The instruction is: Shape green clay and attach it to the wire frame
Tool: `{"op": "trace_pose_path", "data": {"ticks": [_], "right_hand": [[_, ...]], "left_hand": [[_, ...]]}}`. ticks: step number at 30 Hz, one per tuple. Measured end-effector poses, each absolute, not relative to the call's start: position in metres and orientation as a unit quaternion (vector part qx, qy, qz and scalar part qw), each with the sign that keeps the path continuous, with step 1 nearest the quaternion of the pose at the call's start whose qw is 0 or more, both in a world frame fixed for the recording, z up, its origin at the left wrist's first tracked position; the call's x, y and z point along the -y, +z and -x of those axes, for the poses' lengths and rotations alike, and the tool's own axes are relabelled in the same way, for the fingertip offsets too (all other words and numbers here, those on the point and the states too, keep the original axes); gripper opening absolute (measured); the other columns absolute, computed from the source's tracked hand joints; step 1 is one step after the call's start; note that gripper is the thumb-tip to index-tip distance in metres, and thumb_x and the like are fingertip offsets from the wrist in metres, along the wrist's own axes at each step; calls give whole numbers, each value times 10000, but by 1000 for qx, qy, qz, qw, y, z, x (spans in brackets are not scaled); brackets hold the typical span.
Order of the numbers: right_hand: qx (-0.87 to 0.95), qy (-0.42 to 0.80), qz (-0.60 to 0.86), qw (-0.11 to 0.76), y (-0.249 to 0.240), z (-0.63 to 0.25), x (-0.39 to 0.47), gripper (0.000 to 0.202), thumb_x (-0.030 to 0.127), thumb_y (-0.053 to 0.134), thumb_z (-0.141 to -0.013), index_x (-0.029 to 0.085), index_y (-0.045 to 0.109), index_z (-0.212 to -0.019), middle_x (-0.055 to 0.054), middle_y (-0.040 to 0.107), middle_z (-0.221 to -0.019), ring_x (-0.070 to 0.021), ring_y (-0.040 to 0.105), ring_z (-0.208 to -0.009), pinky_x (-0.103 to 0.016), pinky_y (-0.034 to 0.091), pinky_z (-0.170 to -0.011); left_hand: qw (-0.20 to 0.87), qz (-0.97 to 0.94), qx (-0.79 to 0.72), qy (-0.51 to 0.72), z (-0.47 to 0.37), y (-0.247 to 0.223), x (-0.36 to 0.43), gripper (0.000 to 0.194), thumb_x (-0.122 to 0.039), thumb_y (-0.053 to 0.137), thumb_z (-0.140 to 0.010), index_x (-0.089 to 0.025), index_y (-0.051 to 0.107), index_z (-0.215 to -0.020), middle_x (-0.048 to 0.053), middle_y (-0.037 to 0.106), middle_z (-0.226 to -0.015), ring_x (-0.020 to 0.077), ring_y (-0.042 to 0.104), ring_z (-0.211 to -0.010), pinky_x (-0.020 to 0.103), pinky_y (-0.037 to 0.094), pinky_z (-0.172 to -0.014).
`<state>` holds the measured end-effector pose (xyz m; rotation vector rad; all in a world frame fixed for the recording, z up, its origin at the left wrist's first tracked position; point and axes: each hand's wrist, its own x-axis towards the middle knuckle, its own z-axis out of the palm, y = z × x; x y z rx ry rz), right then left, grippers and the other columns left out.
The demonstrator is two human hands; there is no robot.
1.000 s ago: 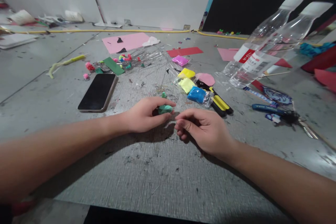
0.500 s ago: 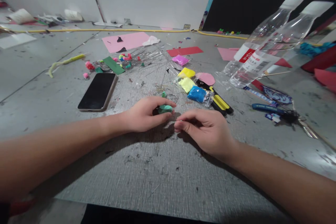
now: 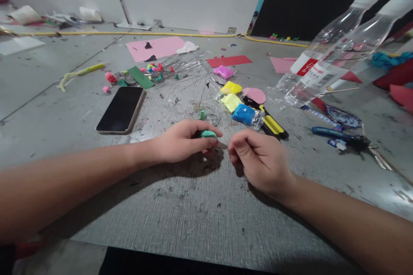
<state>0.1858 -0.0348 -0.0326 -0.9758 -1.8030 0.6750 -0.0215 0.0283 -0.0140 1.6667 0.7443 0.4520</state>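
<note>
My left hand (image 3: 184, 141) holds a lump of mint-green modelling clay (image 3: 209, 134) between thumb and fingers, low over the grey table (image 3: 180, 215). My right hand (image 3: 260, 154) is a short way to the right, apart from the left. Its fingers are curled in with the thumb pressed against them, and whatever they may hold is hidden. Just beyond my left hand lie a small green clay bit (image 3: 202, 114) and a thin wire ring (image 3: 213, 119). A bag of blue clay (image 3: 244, 114) lies beyond my right hand.
A phone (image 3: 121, 110) lies left of the hands. Yellow-and-black cutters (image 3: 274, 123), a pink paper disc (image 3: 254, 95) and more clay bags (image 3: 231, 102) are ahead. Two plastic bottles (image 3: 318, 76) stand at right, near keys (image 3: 377, 157). Pink paper (image 3: 155, 48) lies farther back.
My right hand has drawn slightly to the right, away from the left, and its fingers have curled in more. My left hand still holds the green clay, now turned a little.
</note>
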Motion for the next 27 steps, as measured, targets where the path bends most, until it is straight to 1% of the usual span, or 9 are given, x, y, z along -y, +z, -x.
{"op": "trace_pose_path", "data": {"ticks": [3,6,8,11,13,15,18,21,27], "right_hand": [[729,271,417,471,-33,-186,33,365,398,510,-1066,217,604,-764,28,592,-572,-105,565,-504,-257,455,-500],[695,321,425,483,-37,-185,32,236,373,566,-1045,213,676,-911,-8,717,-729,-122,652,-570,-264,508,-519],[682,347,420,487,-39,-185,32,168,355,652,-1001,212,700,-929,-23,761,-785,-139,696,-614,-272,536,-541],[696,327,423,478,-37,-185,33,225,376,756,-928,216,694,-784,5,710,-631,-136,653,-534,-271,506,-505],[726,280,411,475,-35,-185,32,249,378,698,-973,223,706,-778,12,683,-606,-127,621,-516,-277,503,-518],[763,219,379,476,-33,-184,29,225,332,605,-1029,233,746,-884,-10,708,-709,-142,647,-616,-295,540,-601],[799,157,333,475,-34,-180,25,166,236,598,-1020,239,763,-1033,-44,701,-874,-166,662,-774,-312,563,-686],[806,156,317,474,-36,-178,23,174,163,624,-990,230,754,-1083,-58,697,-933,-169,669,-820,-313,570,-713],[802,154,336,470,-39,-182,25,187,175,653,-963,244,747,-1109,-64,756,-980,-194,710,-863,-354,599,-774]], "left_hand": [[607,-696,-325,205,21,-15,-29,158,-202,600,-954,-131,687,-1066,17,718,-828,113,682,-721,246,555,-717],[621,-682,-324,209,21,-15,-29,142,-197,608,-945,-137,692,-1043,26,731,-845,116,679,-721,255,562,-721],[617,-687,-323,207,20,-15,-29,145,-195,606,-943,-138,693,-1045,42,751,-869,127,690,-740,267,571,-730],[593,-708,-325,205,20,-14,-30,171,-201,602,-944,-138,692,-1075,64,770,-908,144,708,-772,283,583,-741],[579,-724,-319,195,20,-14,-30,170,-216,605,-942,-138,694,-1064,58,765,-874,145,706,-755,278,578,-723],[571,-738,-311,183,20,-14,-30,152,-229,614,-931,-136,696,-1018,37,744,-806,140,697,-724,261,564,-692],[567,-742,-310,180,20,-15,-31,138,-212,615,-904,-137,694,-989,23,728,-779,140,695,-718,250,553,-675],[577,-733,-309,188,20,-16,-32,143,-222,599,-908,-139,689,-982,31,734,-816,141,697,-736,262,562,-703],[581,-735,-298,184,20,-14,-33,125,-236,588,-926,-154,659,-865,15,705,-758,133,678,-718,252,554,-690]]}}
